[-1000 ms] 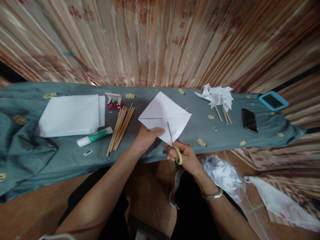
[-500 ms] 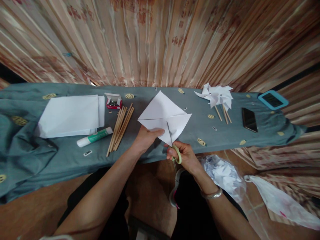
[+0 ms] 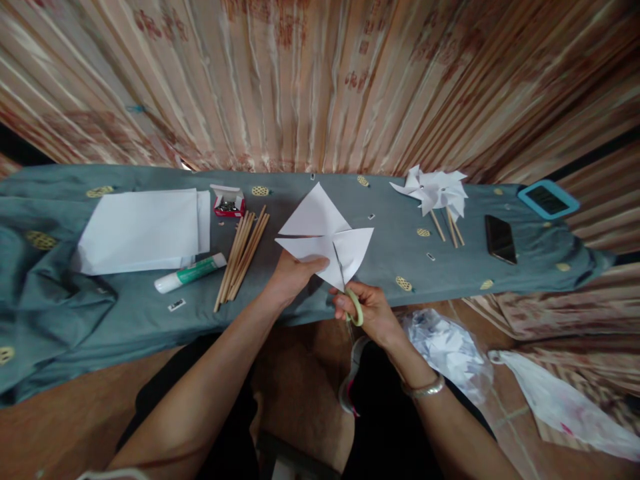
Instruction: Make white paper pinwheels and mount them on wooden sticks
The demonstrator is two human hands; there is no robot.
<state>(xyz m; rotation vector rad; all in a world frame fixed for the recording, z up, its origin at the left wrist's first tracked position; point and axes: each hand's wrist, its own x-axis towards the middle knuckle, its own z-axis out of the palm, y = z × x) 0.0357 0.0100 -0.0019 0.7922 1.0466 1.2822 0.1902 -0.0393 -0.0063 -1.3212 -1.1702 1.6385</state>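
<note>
A square sheet of white paper [image 3: 320,212], turned corner-on and slit from its corners toward the middle, is held above the table. My left hand [image 3: 296,273] pinches its lower left part, thumb on top and the other fingers hidden beneath. In my right hand [image 3: 367,310] is a pair of scissors [image 3: 355,308] with pale green handles, fingers wrapped around the loops. The scissor blades lie along the paper's lower corner, pointing up toward its middle. Several thin wooden sticks [image 3: 243,260] lie to the left of my left hand.
On the cloth-covered table [image 3: 280,313] are a paper stack [image 3: 140,230], a glue stick [image 3: 190,273], a red box of small metal pins [image 3: 229,202], paper pinwheels [image 3: 435,190], a phone [image 3: 500,239] and a blue-framed device [image 3: 547,199]. A plastic bag of paper [image 3: 447,347] sits below.
The slits in the paper have spread wider and its right-hand corner has shifted inward and bent. Both hands stay nearly where they were, the scissors still at the lower corner.
</note>
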